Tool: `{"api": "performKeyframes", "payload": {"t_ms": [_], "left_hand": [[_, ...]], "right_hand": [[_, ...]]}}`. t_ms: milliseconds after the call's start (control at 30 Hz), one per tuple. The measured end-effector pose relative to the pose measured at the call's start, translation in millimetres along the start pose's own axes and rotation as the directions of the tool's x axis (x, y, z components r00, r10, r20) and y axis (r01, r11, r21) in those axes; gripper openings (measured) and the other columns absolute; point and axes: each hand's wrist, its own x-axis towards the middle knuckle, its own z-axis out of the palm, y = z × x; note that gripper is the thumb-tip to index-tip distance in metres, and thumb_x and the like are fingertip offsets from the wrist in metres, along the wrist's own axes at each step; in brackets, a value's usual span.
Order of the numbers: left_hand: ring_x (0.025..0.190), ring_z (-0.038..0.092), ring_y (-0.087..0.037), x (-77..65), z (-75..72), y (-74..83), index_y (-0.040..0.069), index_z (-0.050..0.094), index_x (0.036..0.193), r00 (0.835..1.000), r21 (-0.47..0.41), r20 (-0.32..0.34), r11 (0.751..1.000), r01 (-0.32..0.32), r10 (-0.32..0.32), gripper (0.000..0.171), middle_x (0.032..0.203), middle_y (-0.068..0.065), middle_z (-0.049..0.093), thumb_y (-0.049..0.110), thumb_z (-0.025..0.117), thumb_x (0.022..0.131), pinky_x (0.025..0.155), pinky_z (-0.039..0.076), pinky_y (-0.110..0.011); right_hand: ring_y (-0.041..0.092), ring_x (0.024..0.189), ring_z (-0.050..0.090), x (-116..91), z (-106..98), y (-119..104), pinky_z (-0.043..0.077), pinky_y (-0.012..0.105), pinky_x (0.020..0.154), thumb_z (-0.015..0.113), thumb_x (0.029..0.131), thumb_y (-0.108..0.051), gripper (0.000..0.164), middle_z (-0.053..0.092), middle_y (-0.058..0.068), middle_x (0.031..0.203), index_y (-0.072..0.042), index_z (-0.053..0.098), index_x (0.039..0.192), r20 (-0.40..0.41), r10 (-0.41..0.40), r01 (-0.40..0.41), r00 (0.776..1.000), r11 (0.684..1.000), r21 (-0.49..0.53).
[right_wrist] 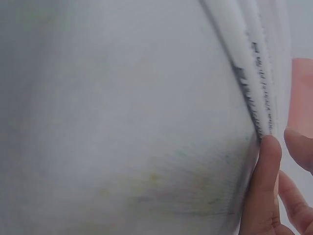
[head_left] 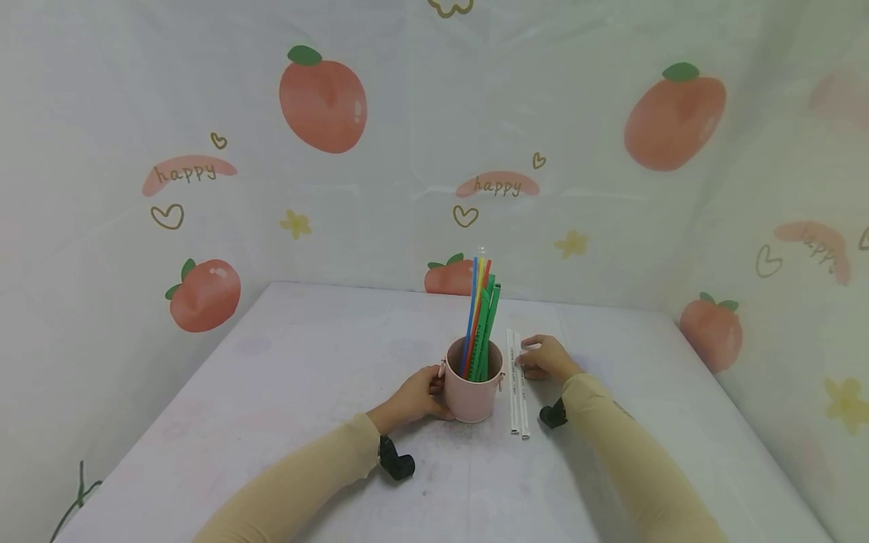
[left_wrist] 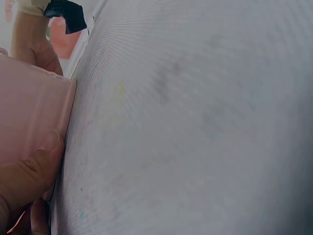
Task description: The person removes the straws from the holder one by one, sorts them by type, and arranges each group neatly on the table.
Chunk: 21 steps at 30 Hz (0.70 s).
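A pink bucket (head_left: 468, 400) with small side handles stands on the table. Blue, yellow, red and green thin sticks (head_left: 483, 324), like straws, lean upright in it. My left hand (head_left: 417, 394) grips the bucket's left side, its thumb (left_wrist: 44, 161) low on the wall in the left wrist view. To the right of the bucket, long white sticks with black print (head_left: 514, 392), like paper-wrapped straws, lie side by side. My right hand (head_left: 548, 359) is at their right side, thumb and fingers spread apart. In the right wrist view one fingertip (right_wrist: 270, 147) meets the white sticks (right_wrist: 252, 73).
The white-covered table (head_left: 326, 339) runs back to a hanging cloth (head_left: 407, 98) printed with peaches and hearts. A black wrist camera (head_left: 397, 461) sits by the left wrist, another (head_left: 553, 415) by the right. A green cord (head_left: 81, 490) shows at the left edge.
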Motion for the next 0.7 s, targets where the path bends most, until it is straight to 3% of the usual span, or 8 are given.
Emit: {"api": "performKeyframes", "payload": {"t_ms": [133,267,400,700], "left_hand": [[0.123,0.054,-0.033,-1.0,-0.1,1.0,0.001,0.049,0.134,1.000,0.001,0.000,1.000,0.004,-0.004,0.077,0.130,-0.014,0.056,0.004,0.087,0.067,0.108,0.045,-0.046],[0.123,0.054,-0.033,-0.7,-0.1,0.8,0.001,0.049,0.134,1.000,0.003,0.001,1.000,0.003,-0.003,0.076,0.130,-0.014,0.056,0.004,0.087,0.067,0.108,0.045,-0.046],[0.123,0.054,-0.033,-1.1,0.0,0.9,0.001,0.049,0.134,1.000,0.007,0.001,1.000,-0.005,0.005,0.077,0.130,-0.015,0.056,0.005,0.087,0.067,0.107,0.045,-0.046],[0.123,0.054,-0.035,-2.5,-0.5,2.2,-0.001,0.048,0.135,1.000,0.010,-0.002,1.000,-0.011,0.011,0.079,0.130,-0.016,0.055,0.003,0.087,0.067,0.106,0.046,-0.046]], "right_hand": [[0.012,0.062,0.062,-3,-5,-2,0.057,0.022,0.061,0.067,0.089,-0.014,0.053,0.064,0.013,0.094,-0.003,0.047,0.137,0.004,-0.022,0.022,1.000,1.000,0.006],[0.016,0.080,0.065,-7,-10,-6,0.059,0.025,0.071,0.065,0.091,-0.014,0.053,0.064,0.018,0.111,-0.002,0.045,0.138,0.015,-0.056,0.055,0.998,0.996,0.064],[0.027,0.103,0.063,-13,-13,-13,0.060,0.031,0.083,0.063,0.093,-0.011,0.054,0.054,0.026,0.130,0.001,0.041,0.141,0.028,-0.090,0.085,0.996,0.984,0.155],[0.038,0.124,0.052,-20,-20,-33,0.055,0.037,0.096,0.060,0.096,-0.015,0.054,0.046,0.026,0.140,0.000,0.038,0.144,0.007,-0.162,0.157,0.987,0.964,0.215]]}}
